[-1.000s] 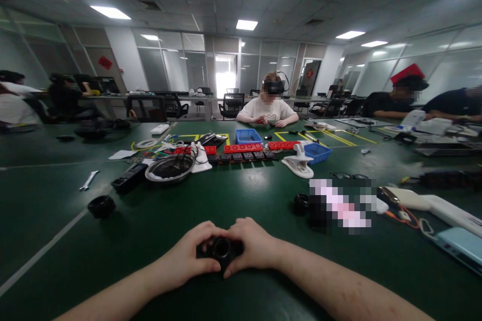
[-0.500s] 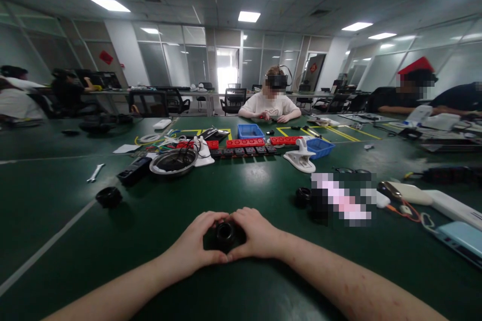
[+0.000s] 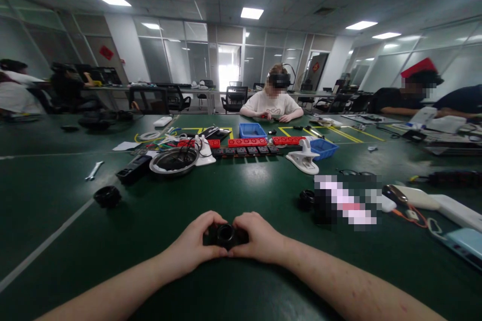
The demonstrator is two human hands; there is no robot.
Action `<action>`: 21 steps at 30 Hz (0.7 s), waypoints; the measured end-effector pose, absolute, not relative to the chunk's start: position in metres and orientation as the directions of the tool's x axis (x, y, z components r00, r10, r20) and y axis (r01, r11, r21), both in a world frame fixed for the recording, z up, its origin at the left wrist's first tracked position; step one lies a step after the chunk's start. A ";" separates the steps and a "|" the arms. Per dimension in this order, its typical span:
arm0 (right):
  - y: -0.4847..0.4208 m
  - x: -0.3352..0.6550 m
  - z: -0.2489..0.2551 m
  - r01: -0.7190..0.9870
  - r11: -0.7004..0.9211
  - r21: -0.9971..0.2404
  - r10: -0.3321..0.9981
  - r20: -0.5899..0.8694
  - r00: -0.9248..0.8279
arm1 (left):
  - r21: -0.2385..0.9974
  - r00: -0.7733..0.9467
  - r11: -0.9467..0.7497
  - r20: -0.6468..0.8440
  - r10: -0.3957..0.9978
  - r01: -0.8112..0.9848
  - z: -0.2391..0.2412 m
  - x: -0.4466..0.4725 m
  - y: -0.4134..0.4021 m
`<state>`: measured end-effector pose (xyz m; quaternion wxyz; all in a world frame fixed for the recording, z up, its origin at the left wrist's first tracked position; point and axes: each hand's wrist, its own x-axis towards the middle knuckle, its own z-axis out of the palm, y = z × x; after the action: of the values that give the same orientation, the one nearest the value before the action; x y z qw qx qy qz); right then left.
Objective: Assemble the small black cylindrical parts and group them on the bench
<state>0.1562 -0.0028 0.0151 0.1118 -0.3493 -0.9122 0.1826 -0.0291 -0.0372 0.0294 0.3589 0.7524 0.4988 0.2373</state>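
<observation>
Close in front of me is a black round part with a hollow centre (image 3: 226, 233), its opening facing up toward me. My left hand (image 3: 195, 238) curls around its left side, fingers behind and thumb in front. On the other side my right hand (image 3: 259, 238) does the same, and the two thumb tips almost meet at the near edge. The fingers hide part of the sides. A black ribbed ring (image 3: 107, 196) lies farther left on the green table (image 3: 169, 286). To the right sits another black ring-shaped part (image 3: 307, 199), beside a blurred-out patch.
Left of centre are a wrench (image 3: 94, 171), a black handheld device (image 3: 134, 168) and a metal bowl (image 3: 175, 171). Red socket strips (image 3: 247, 142), a blue bin (image 3: 252, 131) and a white clamp (image 3: 303, 158) stand ahead. A person (image 3: 271, 100) sits opposite.
My fingers have drawn in more closely around the black part, the right-hand fingertips pulling back toward me. The whole view has shifted slightly; the other things stay put on the table.
</observation>
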 end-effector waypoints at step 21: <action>-0.001 0.158 0.014 0.610 0.682 -0.405 0.700 0.118 -0.704 | 0.777 0.346 -0.239 0.030 0.938 0.582 0.024 -0.030 -0.038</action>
<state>0.1580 -0.0013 0.0137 0.1326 -0.3609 -0.9073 0.1702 -0.0302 -0.0380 0.0237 0.3458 0.7438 0.5107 0.2575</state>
